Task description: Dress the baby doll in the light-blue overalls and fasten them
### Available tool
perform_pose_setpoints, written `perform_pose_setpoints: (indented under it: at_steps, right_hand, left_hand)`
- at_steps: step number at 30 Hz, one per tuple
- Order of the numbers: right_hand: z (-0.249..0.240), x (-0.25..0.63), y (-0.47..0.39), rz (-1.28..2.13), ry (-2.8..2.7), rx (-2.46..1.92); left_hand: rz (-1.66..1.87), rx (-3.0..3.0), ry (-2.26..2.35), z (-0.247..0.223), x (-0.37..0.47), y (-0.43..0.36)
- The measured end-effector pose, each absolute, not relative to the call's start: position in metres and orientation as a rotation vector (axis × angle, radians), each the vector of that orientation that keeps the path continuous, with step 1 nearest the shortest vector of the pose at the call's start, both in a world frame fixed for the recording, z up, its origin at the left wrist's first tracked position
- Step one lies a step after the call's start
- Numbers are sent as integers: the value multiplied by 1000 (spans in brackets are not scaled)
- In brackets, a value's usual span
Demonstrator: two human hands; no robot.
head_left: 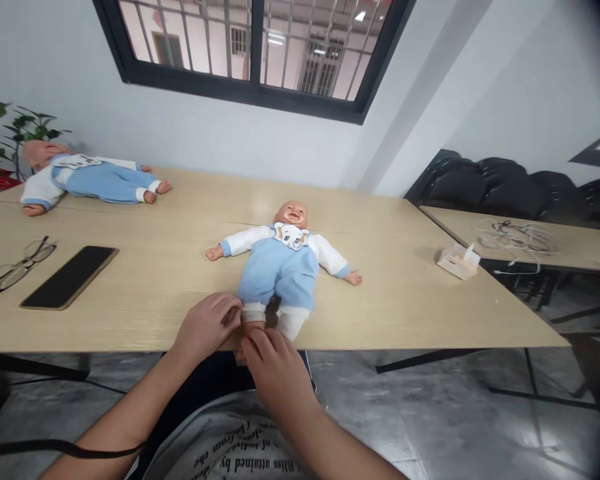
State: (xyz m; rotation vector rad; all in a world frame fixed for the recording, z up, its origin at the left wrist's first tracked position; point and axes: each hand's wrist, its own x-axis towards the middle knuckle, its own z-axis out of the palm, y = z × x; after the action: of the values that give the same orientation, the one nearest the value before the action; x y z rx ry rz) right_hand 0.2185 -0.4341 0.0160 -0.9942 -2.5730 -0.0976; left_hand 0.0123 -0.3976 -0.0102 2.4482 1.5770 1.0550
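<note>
A baby doll [280, 267] in a blue and white outfit lies face up on the table, its legs at the front edge. My left hand [210, 323] is closed at the outer side of the white trouser cuff [253, 311] on the doll's leg nearer the left, its fingertips pinching the cuff's edge. My right hand [275, 363] is curled over the bare foot of that same leg and hides most of it. Beside it, the other white cuff [293, 321] hangs loosely, and I cannot see a foot below it.
A second doll [105, 179] lies at the back left of the table [390, 267], near a potted plant [5, 137]. Eyeglasses [17, 267] and a phone [70, 277] lie at the left. A small open box [459, 261] stands at the right; white cables [517, 237] lie on another table.
</note>
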Motion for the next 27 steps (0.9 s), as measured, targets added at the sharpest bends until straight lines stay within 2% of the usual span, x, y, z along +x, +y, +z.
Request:
perform_pose_setpoints:
  at_steps: [5, 8, 11, 20, 27]
  right_hand:
    - [25, 231, -434, 270, -2278, -1002]
    - [30, 233, -436, 433, -2042, -952]
    - [33, 231, -438, 515, -1931, -938]
    - [23, 230, -430, 434, -1976, -945]
    - [18, 220, -395, 401, -2180, -1010]
  left_hand:
    - [1227, 2548, 1203, 0, 13, -416]
    - [1361, 2295, 1426, 0, 15, -420]
    - [1244, 2091, 1542, -6, 24, -416]
    - [1249, 2022, 1566, -20, 36, -408]
    - [947, 2205, 1706, -26, 24, -406]
